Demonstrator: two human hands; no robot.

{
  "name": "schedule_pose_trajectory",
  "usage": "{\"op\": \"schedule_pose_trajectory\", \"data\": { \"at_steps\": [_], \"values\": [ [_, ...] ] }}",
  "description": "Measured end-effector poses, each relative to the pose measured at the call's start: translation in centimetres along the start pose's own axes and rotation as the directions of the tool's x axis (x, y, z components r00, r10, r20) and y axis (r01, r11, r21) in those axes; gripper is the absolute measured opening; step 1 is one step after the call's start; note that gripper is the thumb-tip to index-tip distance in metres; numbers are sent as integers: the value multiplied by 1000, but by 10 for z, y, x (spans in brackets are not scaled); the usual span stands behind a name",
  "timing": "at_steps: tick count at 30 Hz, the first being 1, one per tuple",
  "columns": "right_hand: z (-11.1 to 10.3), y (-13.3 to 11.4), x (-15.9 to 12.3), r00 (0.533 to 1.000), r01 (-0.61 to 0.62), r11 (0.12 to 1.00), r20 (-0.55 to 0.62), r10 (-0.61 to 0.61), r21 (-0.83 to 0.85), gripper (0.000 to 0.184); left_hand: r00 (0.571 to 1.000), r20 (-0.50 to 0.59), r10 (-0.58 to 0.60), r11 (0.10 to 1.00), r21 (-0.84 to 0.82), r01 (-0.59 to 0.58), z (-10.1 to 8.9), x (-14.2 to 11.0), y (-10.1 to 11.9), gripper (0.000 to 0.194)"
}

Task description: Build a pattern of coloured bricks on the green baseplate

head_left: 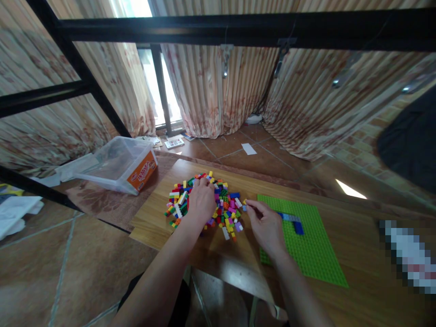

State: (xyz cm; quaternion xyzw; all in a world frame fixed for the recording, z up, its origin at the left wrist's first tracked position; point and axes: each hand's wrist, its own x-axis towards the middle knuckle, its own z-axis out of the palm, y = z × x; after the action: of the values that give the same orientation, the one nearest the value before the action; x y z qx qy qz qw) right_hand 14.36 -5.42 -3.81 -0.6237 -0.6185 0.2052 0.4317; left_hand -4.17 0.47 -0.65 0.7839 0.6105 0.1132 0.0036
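A pile of small, multicoloured toy building bricks (231,213) lies on a wooden tabletop. My left hand (201,200) is down on the pile, its fingers bent closed among the bricks; whatever is under the fingertips is hidden. At the pile's right edge, my right hand (267,225) pinches a small brick (244,208) that looks light blue, with a yellow bit beside it. A green studded baseplate (316,254) lies to the right, partly behind the right hand and wrist. On it sits an L-shaped row of blue and light-blue bricks (299,227).
A clear plastic bin (116,165) with an orange label stands on the mat left of the table (153,222). Black metal bars (204,32) cross in front of pleated curtains (221,91). Papers (249,149) lie on the tiled floor. A blurred-out item (408,256) is at far right.
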Motion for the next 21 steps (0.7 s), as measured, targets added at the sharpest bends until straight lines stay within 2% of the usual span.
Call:
{"op": "schedule_pose_trajectory", "data": {
  "at_steps": [7, 9, 11, 13, 16, 18, 19, 21],
  "values": [
    [-4, -1, 0, 1000, -21, 999, -17, 22, 26, 25, 997, -12, -74, 997, -19, 74, -1, -1, -6, 22],
    [-5, -2, 1, 999, -29, 999, -24, 30, 32, 25, 993, -27, -116, 988, -107, 112, -4, -2, -9, 23],
    [-5, -4, 1, 999, -40, 998, -27, 41, 54, 25, 989, -4, -144, 940, -312, 136, -8, -2, -11, 22],
    [-4, -8, 0, 998, -60, 991, -25, 64, 123, 25, 990, 70, -119, 804, -578, 137, -13, -2, -8, 19],
    [-2, -17, -2, 996, -87, 955, -11, 94, 282, 28, 978, 207, -15, 459, -868, 190, -18, -6, 5, 14],
    [0, -22, -4, 995, -96, 925, 6, 101, 367, 34, 955, 296, 26, 242, -929, 281, -18, -9, 16, 14],
    [1, -24, -5, 994, -102, 911, 14, 105, 400, 36, 943, 331, 38, 161, -933, 322, -17, -11, 20, 14],
    [3, -25, -7, 993, -118, 887, 27, 118, 447, 39, 922, 383, 58, 60, -923, 380, -15, -13, 28, 17]
  ]
}}
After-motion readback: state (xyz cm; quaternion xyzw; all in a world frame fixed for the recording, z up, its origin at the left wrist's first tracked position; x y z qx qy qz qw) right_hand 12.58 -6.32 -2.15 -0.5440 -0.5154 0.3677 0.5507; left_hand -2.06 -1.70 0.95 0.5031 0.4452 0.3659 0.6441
